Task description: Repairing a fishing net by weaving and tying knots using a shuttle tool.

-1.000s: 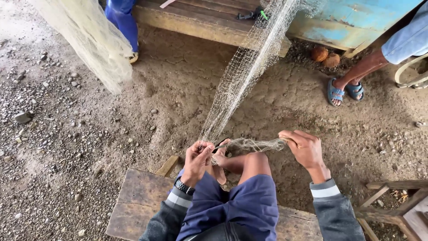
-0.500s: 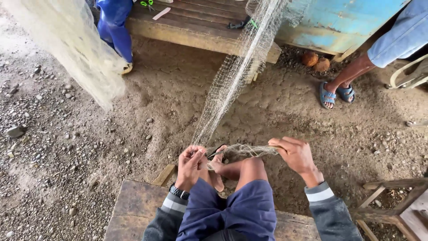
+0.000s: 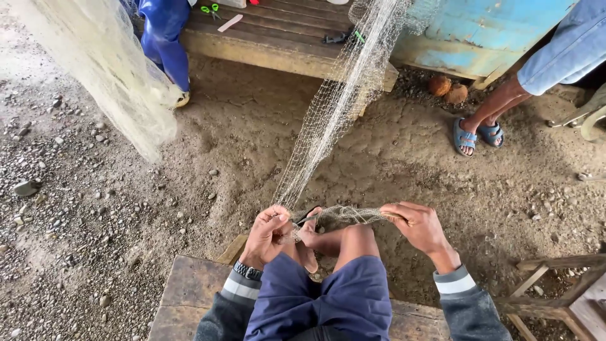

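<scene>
Fingers (image 3: 281, 221) of the left hand (image 3: 266, 235) were curled tight, pinching a gathered strand of pale fishing net (image 3: 334, 120) just above the raised knee (image 3: 356, 237). Beside it, the right hand (image 3: 420, 226) pinched the same twisted strand, pulled level between the two hands. From the left hand the net ran up taut across the sandy ground (image 3: 240, 145) toward a wooden platform (image 3: 284, 38). Another person's sandalled feet (image 3: 475, 134) rested near a blue wall (image 3: 486, 31)

L hand (image 3: 268, 233) & R hand (image 3: 420, 226) grip bunched fishing net (image 3: 328, 120); small tool, maybe needle, in L.
</scene>
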